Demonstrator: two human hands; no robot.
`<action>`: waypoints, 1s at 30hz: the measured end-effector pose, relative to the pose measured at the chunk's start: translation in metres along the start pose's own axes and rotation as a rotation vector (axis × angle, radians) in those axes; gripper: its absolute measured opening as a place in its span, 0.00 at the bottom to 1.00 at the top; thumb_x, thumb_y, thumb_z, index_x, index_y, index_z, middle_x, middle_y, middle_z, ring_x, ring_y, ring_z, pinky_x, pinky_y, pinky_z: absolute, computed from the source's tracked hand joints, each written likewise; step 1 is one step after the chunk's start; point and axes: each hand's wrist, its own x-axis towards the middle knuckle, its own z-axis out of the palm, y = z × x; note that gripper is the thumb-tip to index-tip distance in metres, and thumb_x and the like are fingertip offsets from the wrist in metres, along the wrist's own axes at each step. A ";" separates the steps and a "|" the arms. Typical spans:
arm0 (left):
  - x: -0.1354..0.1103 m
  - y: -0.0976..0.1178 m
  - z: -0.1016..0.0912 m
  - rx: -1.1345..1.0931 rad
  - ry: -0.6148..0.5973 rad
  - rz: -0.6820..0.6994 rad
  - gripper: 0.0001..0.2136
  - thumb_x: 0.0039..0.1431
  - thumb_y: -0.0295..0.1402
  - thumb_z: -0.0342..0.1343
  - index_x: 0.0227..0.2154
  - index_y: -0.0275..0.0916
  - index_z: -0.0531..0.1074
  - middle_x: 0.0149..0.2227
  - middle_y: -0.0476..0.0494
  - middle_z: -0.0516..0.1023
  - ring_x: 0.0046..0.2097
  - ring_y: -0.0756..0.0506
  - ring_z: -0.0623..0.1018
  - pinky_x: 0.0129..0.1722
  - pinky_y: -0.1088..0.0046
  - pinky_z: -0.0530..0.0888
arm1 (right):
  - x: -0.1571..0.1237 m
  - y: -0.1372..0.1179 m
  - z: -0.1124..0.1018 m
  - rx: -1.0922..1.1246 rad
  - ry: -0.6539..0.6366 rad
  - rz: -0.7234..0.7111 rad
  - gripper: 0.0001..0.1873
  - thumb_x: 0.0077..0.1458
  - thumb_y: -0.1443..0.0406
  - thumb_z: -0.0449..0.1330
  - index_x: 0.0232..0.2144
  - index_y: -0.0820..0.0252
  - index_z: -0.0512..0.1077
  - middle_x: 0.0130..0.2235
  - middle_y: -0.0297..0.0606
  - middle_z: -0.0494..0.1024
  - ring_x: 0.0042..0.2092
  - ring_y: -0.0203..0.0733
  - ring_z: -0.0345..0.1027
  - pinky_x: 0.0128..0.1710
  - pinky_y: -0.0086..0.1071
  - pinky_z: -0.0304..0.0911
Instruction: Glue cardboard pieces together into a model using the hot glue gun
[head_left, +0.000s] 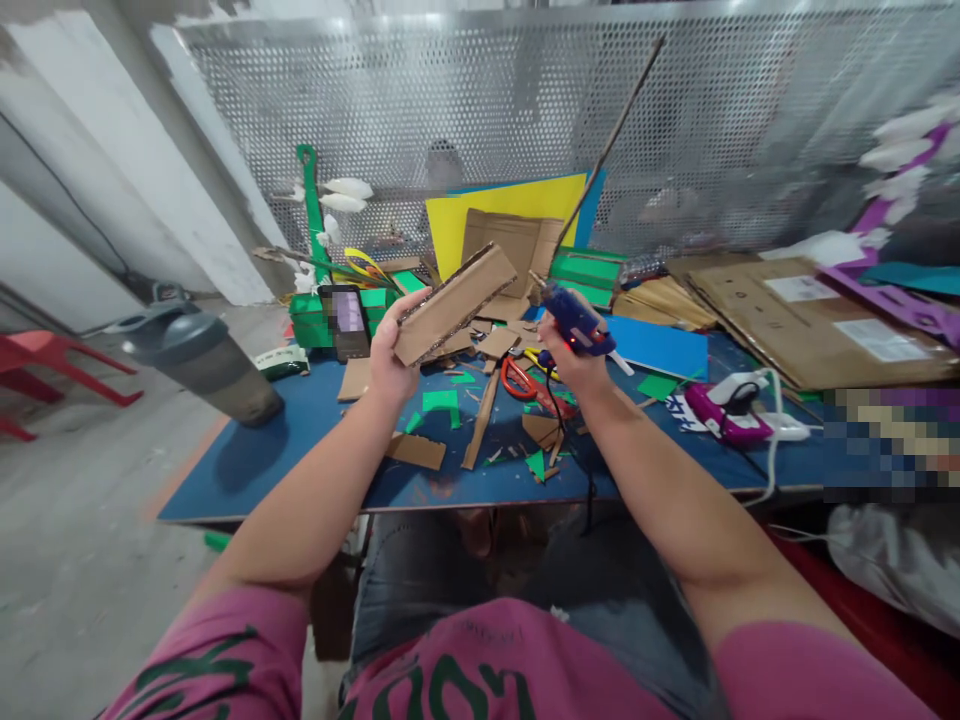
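Note:
My left hand [391,352] is closed round a long brown cardboard piece [457,302], held tilted above the blue table [240,460]. My right hand [574,362] grips a blue glue gun [571,318] with a red light on its side. The gun's nozzle points left toward the right end of the cardboard piece, a short gap away. Its black cord hangs down over the table's front edge. Red-handled scissors [519,380] lie on the table just below both hands.
Cardboard scraps [417,450] and green paper bits litter the table. A grey shaker bottle [201,362] stands at the left corner. A phone [349,320] leans on green boxes. Yellow and blue sheets [502,205], flat cardboard [810,315] and a purple device [724,410] sit behind and right. Perforated metal wall at the back.

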 end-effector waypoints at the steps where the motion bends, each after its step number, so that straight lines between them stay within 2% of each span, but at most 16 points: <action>1: 0.000 0.000 0.000 0.005 0.004 0.001 0.29 0.66 0.62 0.58 0.58 0.47 0.81 0.59 0.35 0.84 0.67 0.29 0.78 0.57 0.52 0.81 | 0.000 -0.003 0.002 -0.099 -0.018 -0.108 0.16 0.56 0.52 0.78 0.30 0.50 0.76 0.37 0.35 0.74 0.41 0.46 0.70 0.50 0.44 0.71; 3: 0.000 -0.001 0.000 0.020 0.014 0.006 0.27 0.67 0.60 0.58 0.57 0.48 0.82 0.58 0.35 0.84 0.66 0.29 0.79 0.57 0.52 0.81 | 0.000 -0.008 0.005 -0.256 -0.077 -0.259 0.16 0.55 0.55 0.78 0.28 0.51 0.76 0.37 0.37 0.74 0.40 0.48 0.69 0.46 0.45 0.70; 5: 0.000 -0.002 0.001 0.052 0.029 0.019 0.26 0.68 0.59 0.57 0.56 0.48 0.82 0.58 0.36 0.84 0.65 0.30 0.80 0.56 0.52 0.82 | 0.000 -0.012 0.008 -0.330 -0.130 -0.299 0.16 0.55 0.56 0.76 0.26 0.52 0.74 0.35 0.38 0.74 0.38 0.47 0.68 0.42 0.44 0.69; 10: -0.001 0.001 0.004 0.153 0.038 0.055 0.31 0.67 0.63 0.50 0.55 0.46 0.83 0.60 0.38 0.83 0.67 0.28 0.78 0.55 0.52 0.83 | 0.002 -0.012 0.010 -0.355 -0.170 -0.268 0.19 0.55 0.54 0.75 0.24 0.52 0.71 0.33 0.37 0.73 0.37 0.47 0.68 0.37 0.41 0.67; 14: -0.001 0.001 0.004 0.150 0.032 0.089 0.31 0.67 0.64 0.51 0.54 0.47 0.84 0.61 0.38 0.82 0.67 0.28 0.78 0.57 0.53 0.82 | 0.002 -0.005 0.009 -0.377 -0.186 -0.288 0.19 0.58 0.54 0.73 0.23 0.53 0.71 0.34 0.38 0.74 0.37 0.46 0.69 0.39 0.41 0.67; 19: 0.000 -0.005 0.002 0.096 0.023 0.051 0.33 0.66 0.65 0.51 0.57 0.47 0.83 0.59 0.38 0.83 0.64 0.28 0.80 0.54 0.54 0.83 | 0.003 -0.001 0.010 -0.345 -0.209 -0.301 0.16 0.61 0.53 0.71 0.26 0.52 0.75 0.35 0.39 0.76 0.38 0.47 0.71 0.41 0.42 0.69; 24: 0.001 -0.005 0.001 0.110 0.023 0.069 0.31 0.67 0.63 0.52 0.56 0.46 0.84 0.60 0.38 0.83 0.65 0.28 0.79 0.54 0.54 0.83 | 0.001 0.000 0.009 -0.357 -0.164 -0.302 0.15 0.60 0.53 0.73 0.27 0.52 0.77 0.39 0.40 0.78 0.40 0.48 0.73 0.44 0.43 0.71; 30: -0.001 0.001 0.003 0.145 0.053 0.060 0.25 0.68 0.58 0.56 0.54 0.47 0.83 0.60 0.36 0.83 0.67 0.30 0.78 0.57 0.52 0.81 | 0.001 -0.007 0.010 -0.371 -0.186 -0.265 0.19 0.60 0.51 0.72 0.24 0.52 0.74 0.35 0.40 0.76 0.38 0.48 0.72 0.42 0.43 0.70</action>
